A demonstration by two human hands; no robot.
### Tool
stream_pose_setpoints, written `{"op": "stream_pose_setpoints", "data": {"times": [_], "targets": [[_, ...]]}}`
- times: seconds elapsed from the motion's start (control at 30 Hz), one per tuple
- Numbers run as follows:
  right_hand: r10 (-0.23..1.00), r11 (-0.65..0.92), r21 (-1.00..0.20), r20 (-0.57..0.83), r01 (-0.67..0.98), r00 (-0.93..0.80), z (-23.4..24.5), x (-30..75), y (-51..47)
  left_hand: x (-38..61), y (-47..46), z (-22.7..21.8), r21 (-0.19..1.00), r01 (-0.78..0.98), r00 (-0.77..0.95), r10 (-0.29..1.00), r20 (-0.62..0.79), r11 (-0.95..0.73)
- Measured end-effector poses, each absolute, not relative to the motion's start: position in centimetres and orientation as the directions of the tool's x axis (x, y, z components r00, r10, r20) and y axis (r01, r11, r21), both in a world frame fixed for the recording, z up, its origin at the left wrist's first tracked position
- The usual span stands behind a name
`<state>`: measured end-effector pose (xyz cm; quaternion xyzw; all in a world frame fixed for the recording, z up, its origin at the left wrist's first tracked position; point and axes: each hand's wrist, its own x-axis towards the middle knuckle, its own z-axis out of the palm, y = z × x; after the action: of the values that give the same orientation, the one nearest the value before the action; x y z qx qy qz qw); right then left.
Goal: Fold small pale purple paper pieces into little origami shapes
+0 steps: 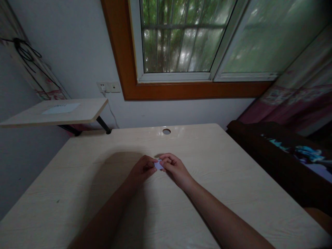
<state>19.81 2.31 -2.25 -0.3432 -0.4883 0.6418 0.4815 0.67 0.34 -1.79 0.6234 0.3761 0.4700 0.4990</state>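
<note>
Pale lilac and flat, a small paper-like piece (158,165) is pinched at one side by the bare left hand (142,168) and at the other by the bare right hand (176,169), both closed on it. It is held over the middle of a pale wood-grain desk (207,207), in which a round hole (166,131) is cut near the far edge.
</note>
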Motion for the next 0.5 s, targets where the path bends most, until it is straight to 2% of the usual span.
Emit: {"op": "stream_pose_setpoints", "data": {"times": [0.5], "targets": [[0.948, 0.024, -0.971, 0.098, -0.240, -0.303, -1.5, 19.3, 1.5, 0.4, 0.5, -1.8, 0.974, 0.080, 0.264, 0.946, 0.186, -0.214]]}}
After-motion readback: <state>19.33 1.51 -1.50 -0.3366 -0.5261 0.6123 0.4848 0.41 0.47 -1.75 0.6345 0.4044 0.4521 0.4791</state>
